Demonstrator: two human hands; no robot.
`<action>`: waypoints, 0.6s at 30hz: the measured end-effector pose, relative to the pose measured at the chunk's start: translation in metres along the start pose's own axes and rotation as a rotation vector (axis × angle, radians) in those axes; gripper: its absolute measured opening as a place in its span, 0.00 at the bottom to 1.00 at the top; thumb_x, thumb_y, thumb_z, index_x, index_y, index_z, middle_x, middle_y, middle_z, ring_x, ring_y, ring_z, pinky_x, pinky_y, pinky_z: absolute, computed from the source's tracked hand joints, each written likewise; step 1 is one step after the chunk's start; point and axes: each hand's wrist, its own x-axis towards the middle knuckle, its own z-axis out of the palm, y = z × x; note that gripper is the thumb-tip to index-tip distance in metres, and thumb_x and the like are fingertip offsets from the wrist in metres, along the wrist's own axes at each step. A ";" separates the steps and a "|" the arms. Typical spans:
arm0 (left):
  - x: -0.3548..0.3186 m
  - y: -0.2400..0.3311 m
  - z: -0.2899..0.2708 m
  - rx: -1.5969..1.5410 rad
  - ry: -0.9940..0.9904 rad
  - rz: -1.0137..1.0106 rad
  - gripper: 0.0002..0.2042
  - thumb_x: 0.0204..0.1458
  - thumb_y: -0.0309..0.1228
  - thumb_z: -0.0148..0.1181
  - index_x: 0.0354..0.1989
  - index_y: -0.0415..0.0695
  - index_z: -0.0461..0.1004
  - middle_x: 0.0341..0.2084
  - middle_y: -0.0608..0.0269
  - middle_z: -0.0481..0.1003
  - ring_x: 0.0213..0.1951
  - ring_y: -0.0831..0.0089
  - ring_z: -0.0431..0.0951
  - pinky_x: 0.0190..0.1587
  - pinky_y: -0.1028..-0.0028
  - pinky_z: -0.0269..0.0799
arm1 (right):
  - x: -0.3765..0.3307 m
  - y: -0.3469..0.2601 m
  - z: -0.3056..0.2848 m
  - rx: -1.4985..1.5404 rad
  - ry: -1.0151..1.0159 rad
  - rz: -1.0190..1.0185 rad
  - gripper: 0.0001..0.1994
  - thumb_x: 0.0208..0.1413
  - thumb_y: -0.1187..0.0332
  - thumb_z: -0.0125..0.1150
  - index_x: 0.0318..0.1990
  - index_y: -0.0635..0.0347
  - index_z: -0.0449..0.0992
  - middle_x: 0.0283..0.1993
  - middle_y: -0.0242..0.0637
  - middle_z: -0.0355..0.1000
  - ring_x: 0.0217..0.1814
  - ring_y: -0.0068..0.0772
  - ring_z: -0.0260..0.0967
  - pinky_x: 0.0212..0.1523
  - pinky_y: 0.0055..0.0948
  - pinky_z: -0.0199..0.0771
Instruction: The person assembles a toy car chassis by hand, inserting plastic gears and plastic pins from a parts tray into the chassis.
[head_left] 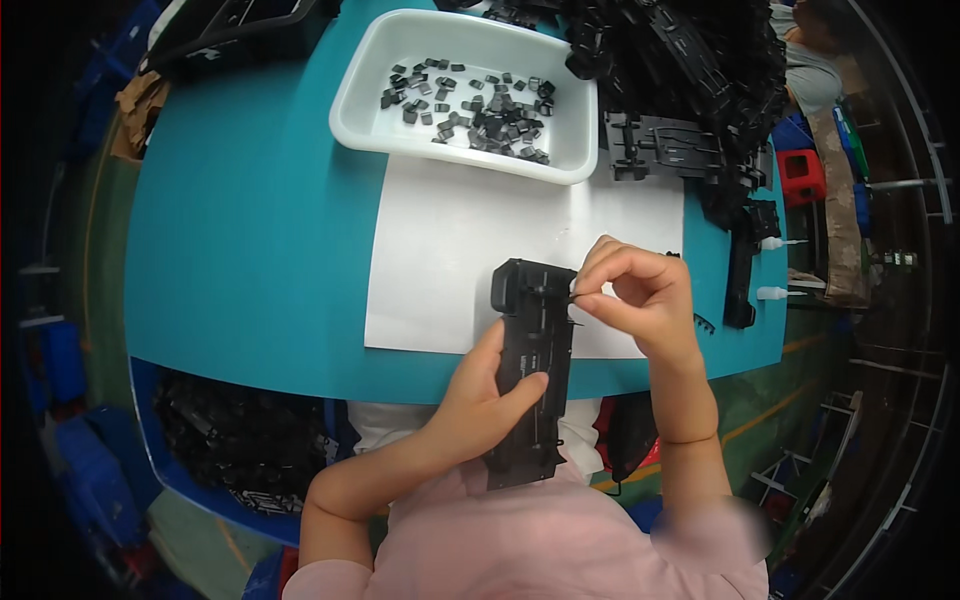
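Note:
My left hand is closed around a long black plastic chassis, which looks like a toy vehicle's underside. Its thumb lies across the face, and the fingers go behind the left edge. The chassis is held upright in the view, its lower end close to my shirt and its upper end over a white sheet. At the upper right edge of the chassis, my right hand pinches with thumb and forefinger. Something dark and tiny shows at the fingertips, too small to name.
Beyond the sheet stands a white tub with many small black pieces. Similar black chassis are piled at the far right. Two white-tipped bottles lie by the right table edge. A blue bin of black parts sits lower left.

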 end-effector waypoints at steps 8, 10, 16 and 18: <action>-0.005 0.000 -0.003 0.063 -0.018 0.075 0.20 0.55 0.20 0.51 0.56 0.38 0.61 0.43 0.61 0.71 0.44 0.78 0.73 0.45 0.74 0.71 | 0.001 -0.006 0.021 -0.385 -0.057 -0.146 0.07 0.42 0.81 0.66 0.31 0.62 0.79 0.30 0.33 0.76 0.32 0.28 0.67 0.32 0.24 0.68; -0.006 0.002 -0.004 0.142 -0.057 0.032 0.23 0.55 0.18 0.53 0.60 0.37 0.59 0.48 0.63 0.70 0.51 0.79 0.69 0.53 0.77 0.66 | -0.001 -0.008 0.024 -0.426 -0.061 -0.172 0.07 0.41 0.81 0.66 0.31 0.62 0.80 0.30 0.34 0.76 0.32 0.29 0.68 0.33 0.25 0.69; -0.006 0.003 -0.002 0.124 -0.071 0.037 0.22 0.55 0.19 0.54 0.59 0.37 0.60 0.49 0.64 0.70 0.52 0.79 0.68 0.54 0.77 0.65 | -0.003 -0.009 0.028 -0.479 -0.068 -0.189 0.08 0.41 0.82 0.66 0.31 0.62 0.80 0.31 0.34 0.76 0.33 0.30 0.69 0.34 0.25 0.70; -0.006 0.003 0.000 0.114 -0.065 0.043 0.22 0.55 0.19 0.54 0.59 0.37 0.60 0.49 0.63 0.69 0.52 0.79 0.68 0.54 0.77 0.65 | -0.003 -0.008 0.028 -0.474 -0.062 -0.189 0.08 0.41 0.82 0.66 0.31 0.62 0.80 0.31 0.34 0.76 0.33 0.30 0.69 0.34 0.25 0.70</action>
